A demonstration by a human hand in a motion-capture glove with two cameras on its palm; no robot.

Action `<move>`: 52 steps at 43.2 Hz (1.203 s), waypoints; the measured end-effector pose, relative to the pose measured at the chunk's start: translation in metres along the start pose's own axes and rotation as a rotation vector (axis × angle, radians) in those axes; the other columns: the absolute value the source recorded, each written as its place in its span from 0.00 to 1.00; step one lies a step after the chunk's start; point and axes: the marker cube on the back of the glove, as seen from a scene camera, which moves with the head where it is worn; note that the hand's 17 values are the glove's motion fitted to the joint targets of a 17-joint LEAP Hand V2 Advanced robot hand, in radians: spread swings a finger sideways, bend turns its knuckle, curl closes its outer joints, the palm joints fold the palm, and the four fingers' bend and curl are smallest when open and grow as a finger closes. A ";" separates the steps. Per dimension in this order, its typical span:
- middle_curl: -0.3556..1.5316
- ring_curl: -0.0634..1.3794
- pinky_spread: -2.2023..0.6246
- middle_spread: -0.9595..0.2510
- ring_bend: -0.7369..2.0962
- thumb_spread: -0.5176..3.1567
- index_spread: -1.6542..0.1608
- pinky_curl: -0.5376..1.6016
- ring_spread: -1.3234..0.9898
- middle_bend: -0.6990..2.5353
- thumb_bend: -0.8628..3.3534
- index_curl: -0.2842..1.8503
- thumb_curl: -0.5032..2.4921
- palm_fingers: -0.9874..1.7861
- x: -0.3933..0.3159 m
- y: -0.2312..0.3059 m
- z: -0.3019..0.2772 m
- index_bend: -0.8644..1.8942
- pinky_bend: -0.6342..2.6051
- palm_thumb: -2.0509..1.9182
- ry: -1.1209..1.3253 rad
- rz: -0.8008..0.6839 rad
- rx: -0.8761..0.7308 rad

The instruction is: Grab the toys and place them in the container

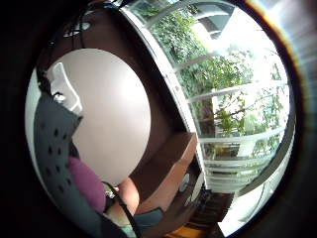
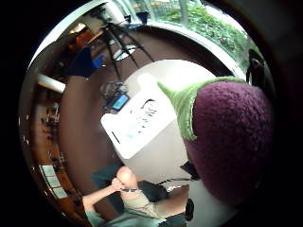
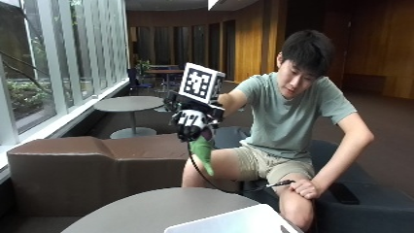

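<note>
Seated person with the gloved right hand [image 3: 192, 124] raised well above the round counter [image 3: 146, 208]. The grip is closed around a plush eggplant toy [image 3: 203, 149], whose green stem end hangs below the fingers; in the thumb-side palm view its purple body [image 2: 230, 142] lies close against the palm. A white container [image 3: 239, 222] rests on the counter below. The bare left hand [image 3: 305, 188] rests on the knee.

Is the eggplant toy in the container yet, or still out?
Out. The gloved hand holds the eggplant toy in the air above the table; its green stem hangs down. The white container sits below on the table.
</note>
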 end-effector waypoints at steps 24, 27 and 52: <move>0.69 0.54 0.65 0.59 0.74 0.26 0.66 0.48 0.41 0.56 0.23 0.61 0.46 0.67 -0.201 -0.068 0.025 0.57 0.53 0.67 -0.103 -0.062 -0.117; 0.68 0.53 0.65 0.59 0.74 0.27 0.66 0.49 0.41 0.54 0.23 0.62 0.46 0.64 -0.208 -0.065 0.042 0.53 0.55 0.67 -0.074 -0.059 -0.217; 0.47 0.31 0.78 0.78 0.45 0.46 0.81 0.43 0.55 0.27 0.19 0.34 0.31 0.25 -0.172 -0.015 0.003 0.34 0.51 0.49 -0.184 -0.115 -0.323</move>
